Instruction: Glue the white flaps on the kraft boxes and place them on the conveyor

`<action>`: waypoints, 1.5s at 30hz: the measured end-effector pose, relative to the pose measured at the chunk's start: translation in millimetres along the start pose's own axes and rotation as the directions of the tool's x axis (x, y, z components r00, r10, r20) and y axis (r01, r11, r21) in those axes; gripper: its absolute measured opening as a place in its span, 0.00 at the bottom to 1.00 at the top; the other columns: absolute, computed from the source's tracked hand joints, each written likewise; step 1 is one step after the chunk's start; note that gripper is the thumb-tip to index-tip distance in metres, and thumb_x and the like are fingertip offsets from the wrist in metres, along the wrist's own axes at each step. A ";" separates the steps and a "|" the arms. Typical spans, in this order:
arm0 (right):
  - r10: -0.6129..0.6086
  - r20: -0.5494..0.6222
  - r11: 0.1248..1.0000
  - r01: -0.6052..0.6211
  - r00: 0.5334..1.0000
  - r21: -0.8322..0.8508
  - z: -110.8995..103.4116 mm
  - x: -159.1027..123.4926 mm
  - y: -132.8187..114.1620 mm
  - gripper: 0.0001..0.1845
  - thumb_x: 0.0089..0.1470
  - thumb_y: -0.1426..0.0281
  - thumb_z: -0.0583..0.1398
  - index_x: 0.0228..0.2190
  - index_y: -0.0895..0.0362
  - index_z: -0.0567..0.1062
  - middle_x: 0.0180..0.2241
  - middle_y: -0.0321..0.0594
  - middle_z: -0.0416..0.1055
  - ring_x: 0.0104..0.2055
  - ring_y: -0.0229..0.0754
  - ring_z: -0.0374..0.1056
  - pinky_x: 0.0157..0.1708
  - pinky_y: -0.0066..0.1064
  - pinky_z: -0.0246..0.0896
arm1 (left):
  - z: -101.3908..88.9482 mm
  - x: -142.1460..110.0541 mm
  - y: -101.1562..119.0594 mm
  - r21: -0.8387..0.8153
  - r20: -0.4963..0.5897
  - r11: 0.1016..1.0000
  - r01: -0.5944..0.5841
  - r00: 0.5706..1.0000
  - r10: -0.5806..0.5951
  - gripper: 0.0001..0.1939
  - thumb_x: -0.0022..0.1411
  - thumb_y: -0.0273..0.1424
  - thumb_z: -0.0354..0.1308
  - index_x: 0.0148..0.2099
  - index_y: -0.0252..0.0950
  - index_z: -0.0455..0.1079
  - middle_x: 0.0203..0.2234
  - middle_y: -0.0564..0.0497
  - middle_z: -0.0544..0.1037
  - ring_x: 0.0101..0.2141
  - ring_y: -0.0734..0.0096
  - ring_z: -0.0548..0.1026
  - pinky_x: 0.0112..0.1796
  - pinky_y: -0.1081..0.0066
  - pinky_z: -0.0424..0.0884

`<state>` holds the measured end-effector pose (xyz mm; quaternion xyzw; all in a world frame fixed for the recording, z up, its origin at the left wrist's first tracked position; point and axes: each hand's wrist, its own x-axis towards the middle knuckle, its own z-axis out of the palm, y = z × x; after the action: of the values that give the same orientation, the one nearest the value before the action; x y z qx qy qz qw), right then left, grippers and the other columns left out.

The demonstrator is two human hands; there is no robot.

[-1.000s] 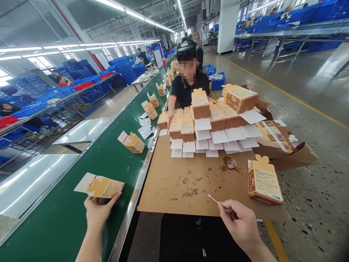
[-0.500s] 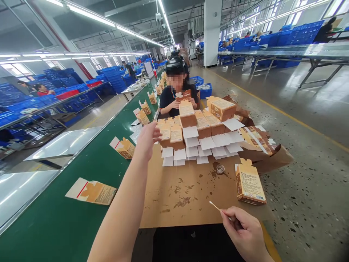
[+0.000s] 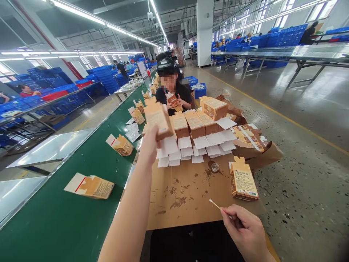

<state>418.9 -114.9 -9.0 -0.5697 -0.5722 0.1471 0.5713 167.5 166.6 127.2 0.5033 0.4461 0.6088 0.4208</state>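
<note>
Over the left end of a pile of small brown and cream cartons, my left hand grips one carton, which is blurred by motion. Its fingers are partly hidden behind that carton. My right hand pinches a cotton swab, white tip pointing up and left, above the cardboard sheet. A small clear round dish rests on the cardboard amid dark wet stains. One more carton stands at the sheet's right side, its notched flap upward.
Left of the cardboard runs a green conveyor belt, with an open carton lying on it and several others farther along. Clear plastic bags lie beside the pile. Across from me, a person holds a carton. Torn brown paper lies at right.
My left hand has gone from empty beside the pile to holding a carton. The person opposite has lowered their carton. My right hand keeps the swab nearly still. The view has shifted slightly.
</note>
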 end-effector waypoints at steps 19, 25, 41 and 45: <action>-0.203 0.379 0.965 0.251 0.903 -0.080 96.3 -23.0 6.7 0.19 0.66 0.80 0.58 0.26 0.50 0.65 0.21 0.29 0.67 0.21 0.36 0.62 0.27 0.31 0.47 | -94.0 -209.0 -95.4 -0.001 -0.044 0.855 0.519 0.854 -0.519 0.40 0.52 0.52 0.90 0.58 0.39 0.80 0.57 0.37 0.90 0.58 0.43 0.89 0.61 0.50 0.85; -0.153 0.322 0.980 0.184 0.934 -0.069 81.5 -11.9 8.1 0.20 0.68 0.79 0.60 0.25 0.49 0.66 0.20 0.27 0.65 0.21 0.36 0.60 0.27 0.30 0.51 | -85.0 -221.1 -93.6 0.032 -0.118 0.889 0.458 0.885 -0.451 0.41 0.52 0.53 0.88 0.59 0.43 0.77 0.55 0.41 0.89 0.57 0.45 0.89 0.61 0.50 0.84; 0.012 0.152 1.000 -0.015 0.988 0.021 33.5 -8.6 13.8 0.21 0.72 0.65 0.68 0.24 0.50 0.78 0.20 0.30 0.65 0.18 0.37 0.59 0.18 0.29 0.57 | -124.6 -239.4 -83.7 0.477 -0.401 0.810 0.342 0.904 -0.146 0.40 0.48 0.51 0.86 0.55 0.48 0.69 0.49 0.42 0.88 0.53 0.31 0.89 0.57 0.35 0.86; 0.023 0.129 0.999 -0.027 0.991 0.023 30.8 -10.6 20.1 0.22 0.72 0.63 0.68 0.24 0.50 0.79 0.19 0.30 0.65 0.17 0.37 0.58 0.16 0.29 0.56 | -225.7 -211.5 -61.2 0.438 -0.732 0.784 0.439 0.681 0.027 0.51 0.36 0.51 0.91 0.53 0.50 0.62 0.55 0.44 0.86 0.64 0.29 0.86 0.68 0.28 0.80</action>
<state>400.1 -102.5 -40.0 -0.5591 -0.5988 0.1977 0.5383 -22.2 -48.6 -3.7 0.2785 0.7922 0.5313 0.1121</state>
